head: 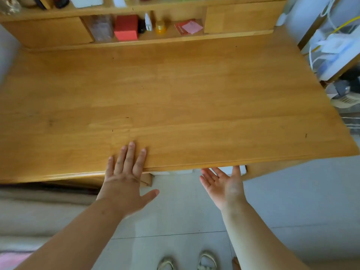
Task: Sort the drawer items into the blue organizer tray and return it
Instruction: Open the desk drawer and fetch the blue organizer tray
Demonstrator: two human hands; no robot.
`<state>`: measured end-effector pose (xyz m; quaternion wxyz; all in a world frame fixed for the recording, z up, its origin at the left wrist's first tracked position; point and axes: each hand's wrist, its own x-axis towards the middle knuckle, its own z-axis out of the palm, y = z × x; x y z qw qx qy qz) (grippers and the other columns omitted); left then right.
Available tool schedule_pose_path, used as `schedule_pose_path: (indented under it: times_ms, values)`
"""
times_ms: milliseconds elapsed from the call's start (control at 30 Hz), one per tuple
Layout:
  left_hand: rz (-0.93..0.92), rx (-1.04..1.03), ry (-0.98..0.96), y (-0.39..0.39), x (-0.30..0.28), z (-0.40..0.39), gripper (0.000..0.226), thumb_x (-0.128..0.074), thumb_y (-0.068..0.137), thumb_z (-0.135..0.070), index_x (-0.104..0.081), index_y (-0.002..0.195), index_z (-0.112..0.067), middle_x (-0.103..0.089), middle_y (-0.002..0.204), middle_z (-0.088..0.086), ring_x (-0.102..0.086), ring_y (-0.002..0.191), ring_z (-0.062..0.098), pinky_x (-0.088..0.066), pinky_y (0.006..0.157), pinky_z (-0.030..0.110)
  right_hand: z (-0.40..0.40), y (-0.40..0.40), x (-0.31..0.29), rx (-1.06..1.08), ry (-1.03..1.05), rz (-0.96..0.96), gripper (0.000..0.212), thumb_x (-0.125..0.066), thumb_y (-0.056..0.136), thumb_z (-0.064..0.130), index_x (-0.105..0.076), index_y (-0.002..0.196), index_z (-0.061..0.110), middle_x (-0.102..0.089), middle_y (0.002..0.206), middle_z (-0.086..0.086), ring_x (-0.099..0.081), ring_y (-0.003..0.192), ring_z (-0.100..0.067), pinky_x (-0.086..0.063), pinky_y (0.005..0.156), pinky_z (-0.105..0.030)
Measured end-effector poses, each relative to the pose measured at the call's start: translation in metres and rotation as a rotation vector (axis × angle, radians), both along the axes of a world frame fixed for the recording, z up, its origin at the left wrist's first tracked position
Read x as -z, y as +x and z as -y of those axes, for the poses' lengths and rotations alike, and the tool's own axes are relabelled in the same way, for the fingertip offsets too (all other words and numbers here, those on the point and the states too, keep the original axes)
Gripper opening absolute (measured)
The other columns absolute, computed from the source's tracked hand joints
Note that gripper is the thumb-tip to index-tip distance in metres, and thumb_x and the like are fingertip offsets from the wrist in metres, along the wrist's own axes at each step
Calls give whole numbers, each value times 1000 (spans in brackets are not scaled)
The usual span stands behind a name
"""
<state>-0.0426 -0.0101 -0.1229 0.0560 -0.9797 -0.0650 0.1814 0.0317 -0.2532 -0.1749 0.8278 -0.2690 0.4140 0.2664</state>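
My left hand (127,178) lies flat, palm down, with straight fingers resting on the front edge of the wooden desk (175,98). Palm up and fingers spread, my right hand (224,184) reaches under the desk's front edge, its fingertips by a white strip of the drawer (226,170) that shows just below the desktop. The drawer's inside, its items and the blue organizer tray are not in view.
A shelf unit at the back of the desk holds a red box (126,27), a small white bottle (148,22), an orange bottle (161,27) and pink notes (191,27). A side shelf with white cables (335,45) stands at the right. My feet (187,261) are on tiled floor.
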Motion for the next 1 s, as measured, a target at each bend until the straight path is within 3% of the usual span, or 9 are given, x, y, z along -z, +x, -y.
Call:
schedule_pose_path:
  times_ms: [133,233,433,500,600,733,867,933,1000]
  values:
    - [52,-2,-33,-2,3,-3,106,-6,61,-87,45,133,-27,51,141,1,48,128,17,19,114,44,-2,7,15,90,37,32,91,-44,82,69,-33,142,2,-41,145,-14,-34,138,-25,-26,111,-41]
    - [72,2,-68,-3,4,-5,108,-6,57,-88,44,133,-29,50,141,0,48,128,16,20,114,43,-4,4,25,134,47,39,88,-45,82,70,-37,139,3,-40,145,-13,-36,137,-27,-29,109,-43]
    - [17,19,-148,0,-5,-8,133,-20,37,-101,47,130,-34,53,139,-4,46,129,15,19,113,44,3,-33,29,163,30,4,104,-46,75,78,-26,146,4,-34,148,-16,-32,139,-29,-31,109,-45]
    - [4,26,-216,2,-10,-12,131,-14,33,-104,47,128,-38,54,137,-8,45,129,12,21,112,40,9,-53,29,168,53,1,100,-50,70,78,-41,136,4,-43,139,-16,-36,137,-28,-32,107,-46]
    - [-21,49,-265,2,-15,-18,129,-13,33,-105,47,126,-39,53,137,-10,43,129,9,21,111,38,14,-79,29,215,78,-29,85,-58,58,74,-56,104,2,-56,118,-15,-46,125,-28,-38,99,-48]
    - [-26,54,-252,2,-17,-15,135,-15,30,-104,48,126,-34,54,135,-6,42,130,12,19,112,40,19,-103,30,252,73,-45,89,-55,62,75,-55,111,1,-56,119,-14,-48,116,-30,-35,104,-48]
    - [-55,56,-249,3,-21,-15,134,-16,30,-103,52,122,-34,55,134,-5,41,130,13,18,113,42,23,-103,27,226,44,-83,91,-48,71,79,-54,114,-1,-56,119,-15,-45,122,-31,-34,107,-47]
    - [-76,61,-258,3,-24,-16,132,-27,38,-101,50,123,-35,54,135,-6,40,132,14,16,115,42,25,-100,20,200,0,-106,92,-39,80,77,-47,127,-1,-52,125,-15,-41,131,-31,-31,111,-47]
    - [-90,27,-309,5,-26,-17,125,-47,59,-87,39,134,-36,46,142,-7,33,137,13,11,117,39,25,-103,13,47,-131,-127,78,-31,93,64,-40,138,1,-50,133,-18,-42,131,-32,-33,109,-45]
